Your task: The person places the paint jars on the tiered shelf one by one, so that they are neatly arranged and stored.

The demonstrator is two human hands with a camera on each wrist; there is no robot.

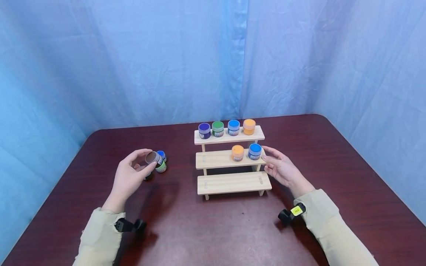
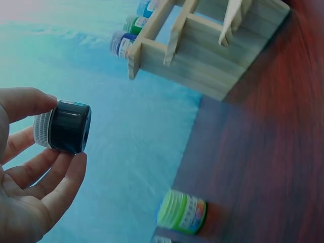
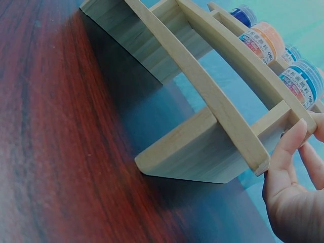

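Between left fingers, dark jar, above table

The red-brown table carries a three-tier wooden stand and, left of it, a light-green jar, a blue jar and a dark jar. Four paint jars occupy the far tier; two others, the middle tier.

On the middle step of the wooden stand, the blue jar by the right end has a white label with dark Chinese characters, of which 画颜料 seems legible. The orange jar beside it bears similar characters, less clear. The green jar's print is blurred; the marks on the yellow tag of the right wrist mount are too small to read.
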